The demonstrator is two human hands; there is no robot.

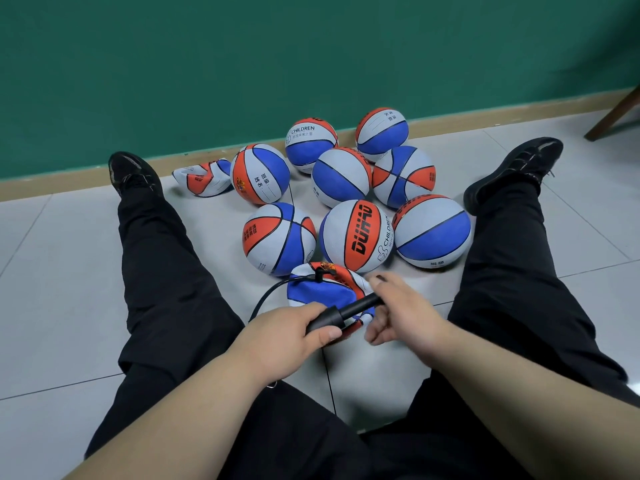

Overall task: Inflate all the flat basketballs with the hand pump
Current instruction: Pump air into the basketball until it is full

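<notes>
- The hand pump [341,311]: its left end is buried in the left hand [277,330] and its right end in the right hand [401,310], so the handle cannot be seen.
- The flat basketball [318,289]: its near side is covered by the pump and both hands.
- The black hose [273,292]: its near end is lost behind the left hand.
- The wooden leg [613,114], far right: cut off by the edge.
- The fine print on the round basketballs [356,233]: too small to read.

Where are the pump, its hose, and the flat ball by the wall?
pump [349,308]: head view, exposed black barrel.
hose [265,296]: head view, curved middle stretch.
flat ball [204,178]: head view, crumpled middle.
</notes>
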